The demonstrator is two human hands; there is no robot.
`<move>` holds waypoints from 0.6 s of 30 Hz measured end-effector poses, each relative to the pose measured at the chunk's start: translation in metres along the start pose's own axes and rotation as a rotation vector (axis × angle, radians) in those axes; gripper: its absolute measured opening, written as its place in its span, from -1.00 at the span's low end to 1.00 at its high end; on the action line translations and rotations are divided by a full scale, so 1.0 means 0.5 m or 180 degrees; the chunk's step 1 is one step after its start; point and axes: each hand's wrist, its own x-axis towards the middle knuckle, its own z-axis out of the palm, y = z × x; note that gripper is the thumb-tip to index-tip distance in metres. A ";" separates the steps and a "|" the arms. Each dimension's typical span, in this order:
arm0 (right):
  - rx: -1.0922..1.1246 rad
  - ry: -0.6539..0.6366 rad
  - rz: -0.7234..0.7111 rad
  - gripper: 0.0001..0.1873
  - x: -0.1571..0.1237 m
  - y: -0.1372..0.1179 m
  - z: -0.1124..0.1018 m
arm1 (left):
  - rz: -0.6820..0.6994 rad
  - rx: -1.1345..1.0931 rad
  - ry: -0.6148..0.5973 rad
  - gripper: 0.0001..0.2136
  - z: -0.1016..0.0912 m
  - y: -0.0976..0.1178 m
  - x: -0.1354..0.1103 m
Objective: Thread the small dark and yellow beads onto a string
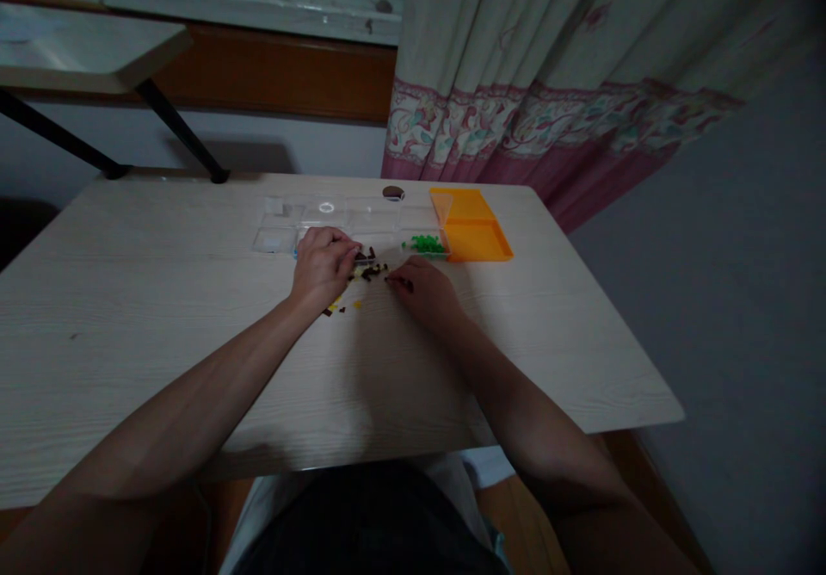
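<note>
My left hand [323, 265] is closed, thumb against fingers, at the front edge of a clear plastic compartment box [374, 218]. Whatever its fingertips pinch is too small to make out. Dark brown small pieces [370, 274] lie mixed with pale ones on the table between my hands. My right hand [422, 291] is also closed, its fingertips down at the right side of this pile; I cannot make out what is in them. Green small pieces [427, 244] fill a compartment at the box's right end. A few yellow pieces [357, 305] lie below my left hand.
An open orange plastic case [477, 239] lies right of the clear box. Behind the box is a dark round spot [393, 192] in the wooden table [225, 334]. A raised shelf [96, 46] on black legs stands at the back left, and a curtain [490, 119] hangs behind.
</note>
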 end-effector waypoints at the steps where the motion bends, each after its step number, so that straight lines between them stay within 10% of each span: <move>1: 0.0011 0.0002 -0.0003 -0.81 0.000 0.000 0.000 | -0.0001 0.0003 -0.0008 -0.81 -0.001 0.001 0.000; 18: 0.0126 0.0024 0.0185 -0.83 0.003 0.004 0.003 | -0.0063 -0.0039 -0.0056 -0.82 0.001 -0.002 0.000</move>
